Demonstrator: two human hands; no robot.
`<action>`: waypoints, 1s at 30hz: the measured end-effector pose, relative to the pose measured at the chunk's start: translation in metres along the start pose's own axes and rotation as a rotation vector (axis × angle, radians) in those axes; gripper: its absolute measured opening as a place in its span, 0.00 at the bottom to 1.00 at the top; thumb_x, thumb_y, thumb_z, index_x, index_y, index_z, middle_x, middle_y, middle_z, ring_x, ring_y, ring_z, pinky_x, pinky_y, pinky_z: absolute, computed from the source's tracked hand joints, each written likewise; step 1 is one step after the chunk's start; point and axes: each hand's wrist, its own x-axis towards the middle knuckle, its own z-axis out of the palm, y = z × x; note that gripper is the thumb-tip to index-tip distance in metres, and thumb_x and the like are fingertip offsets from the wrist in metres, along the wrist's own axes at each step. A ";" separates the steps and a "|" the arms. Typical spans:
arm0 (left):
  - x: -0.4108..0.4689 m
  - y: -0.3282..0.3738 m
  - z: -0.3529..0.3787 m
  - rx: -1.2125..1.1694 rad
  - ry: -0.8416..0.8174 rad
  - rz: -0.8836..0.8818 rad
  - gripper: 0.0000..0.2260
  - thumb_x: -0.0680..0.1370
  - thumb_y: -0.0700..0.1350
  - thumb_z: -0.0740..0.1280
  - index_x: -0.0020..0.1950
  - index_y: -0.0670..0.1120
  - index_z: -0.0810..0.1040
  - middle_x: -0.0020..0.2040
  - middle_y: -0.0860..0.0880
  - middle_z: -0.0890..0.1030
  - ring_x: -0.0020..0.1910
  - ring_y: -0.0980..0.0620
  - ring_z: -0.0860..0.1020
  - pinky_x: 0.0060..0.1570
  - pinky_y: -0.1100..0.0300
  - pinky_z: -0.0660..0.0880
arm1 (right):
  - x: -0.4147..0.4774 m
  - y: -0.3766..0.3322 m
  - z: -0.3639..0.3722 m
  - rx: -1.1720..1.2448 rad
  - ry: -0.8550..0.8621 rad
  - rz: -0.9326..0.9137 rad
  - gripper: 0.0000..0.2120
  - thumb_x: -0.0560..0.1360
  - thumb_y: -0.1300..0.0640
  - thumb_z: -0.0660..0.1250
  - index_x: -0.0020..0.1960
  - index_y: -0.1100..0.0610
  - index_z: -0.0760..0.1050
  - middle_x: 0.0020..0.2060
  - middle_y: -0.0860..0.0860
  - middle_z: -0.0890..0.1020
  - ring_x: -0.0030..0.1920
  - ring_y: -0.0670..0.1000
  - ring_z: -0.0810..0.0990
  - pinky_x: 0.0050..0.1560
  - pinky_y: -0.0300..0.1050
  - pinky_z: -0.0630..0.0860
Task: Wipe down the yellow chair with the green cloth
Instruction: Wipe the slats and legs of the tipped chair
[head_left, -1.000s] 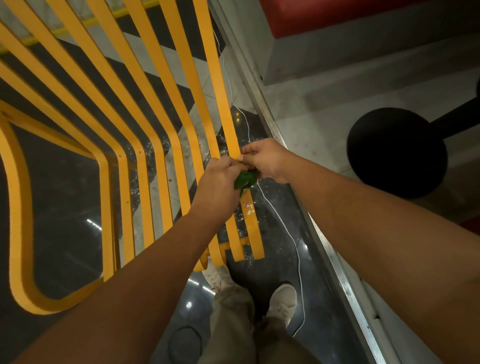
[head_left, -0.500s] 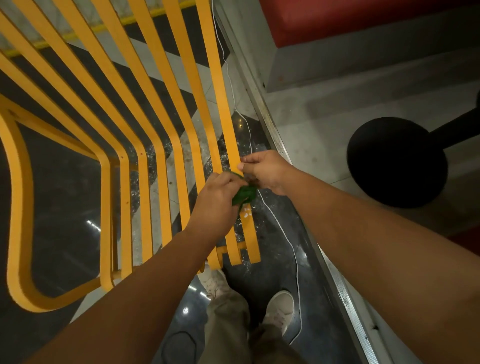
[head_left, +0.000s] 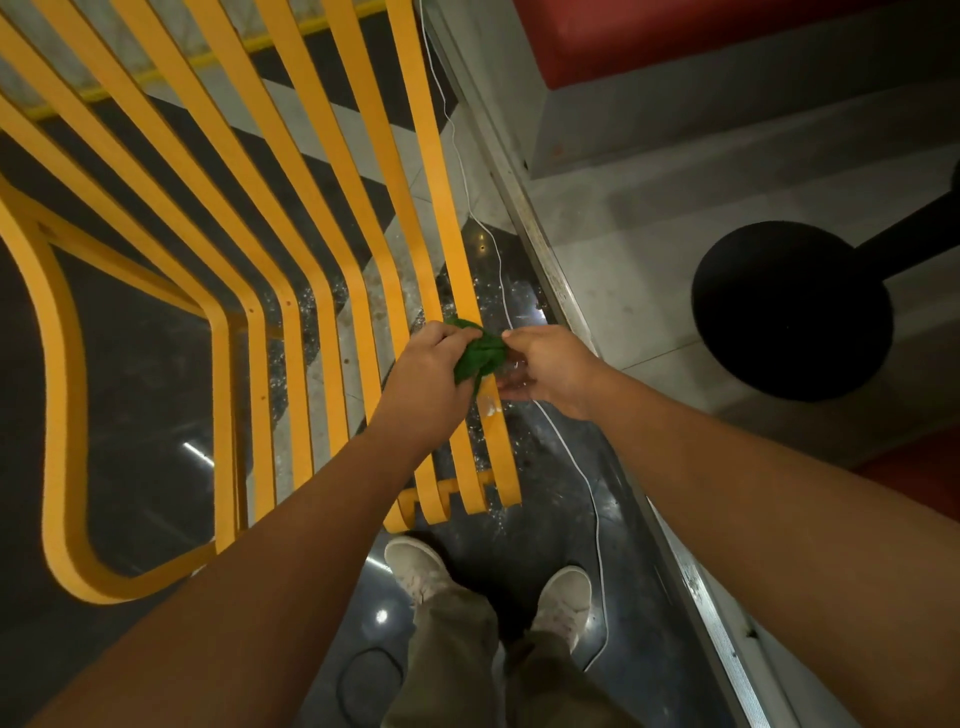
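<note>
The yellow chair (head_left: 291, 244) fills the left and middle of the head view, its several flat slats running from the top down to a bend near my feet. The green cloth (head_left: 480, 353), bunched up, lies on the rightmost slat. My left hand (head_left: 428, 374) is closed on the cloth's left side. On the other side, my right hand (head_left: 550, 369) pinches the cloth's right edge with its fingertips. White specks mark the slat just below the cloth.
A thin white cord (head_left: 571, 457) trails over the dark glossy floor right of the chair. A metal floor rail (head_left: 540, 249) runs diagonally past it. A black round stool (head_left: 789, 312) stands at the right. My two white shoes (head_left: 563, 597) stand below the chair's edge.
More of the green cloth shows now, bunched between the two hands. My right hand has shifted to the right and now pinches the cloth's edge. Both hands stay over the rightmost slat.
</note>
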 end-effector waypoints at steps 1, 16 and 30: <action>-0.001 -0.001 -0.002 0.002 -0.012 -0.002 0.20 0.77 0.39 0.71 0.69 0.43 0.76 0.59 0.44 0.77 0.60 0.43 0.76 0.59 0.59 0.70 | -0.004 0.005 -0.001 0.024 -0.021 0.018 0.12 0.84 0.57 0.59 0.58 0.63 0.76 0.48 0.61 0.80 0.43 0.59 0.80 0.54 0.60 0.81; -0.013 -0.010 0.017 0.104 -0.034 0.237 0.19 0.74 0.41 0.75 0.64 0.40 0.79 0.54 0.43 0.77 0.54 0.42 0.74 0.55 0.49 0.74 | -0.048 0.100 -0.005 -0.111 -0.109 -0.076 0.12 0.71 0.70 0.75 0.50 0.56 0.82 0.42 0.47 0.87 0.44 0.44 0.84 0.49 0.41 0.81; -0.022 -0.015 0.017 0.124 -0.063 0.403 0.19 0.73 0.38 0.75 0.63 0.40 0.79 0.52 0.43 0.77 0.53 0.41 0.74 0.54 0.51 0.72 | -0.045 0.117 -0.002 -0.194 0.054 -0.108 0.14 0.68 0.59 0.81 0.53 0.61 0.85 0.44 0.55 0.87 0.47 0.50 0.82 0.63 0.60 0.77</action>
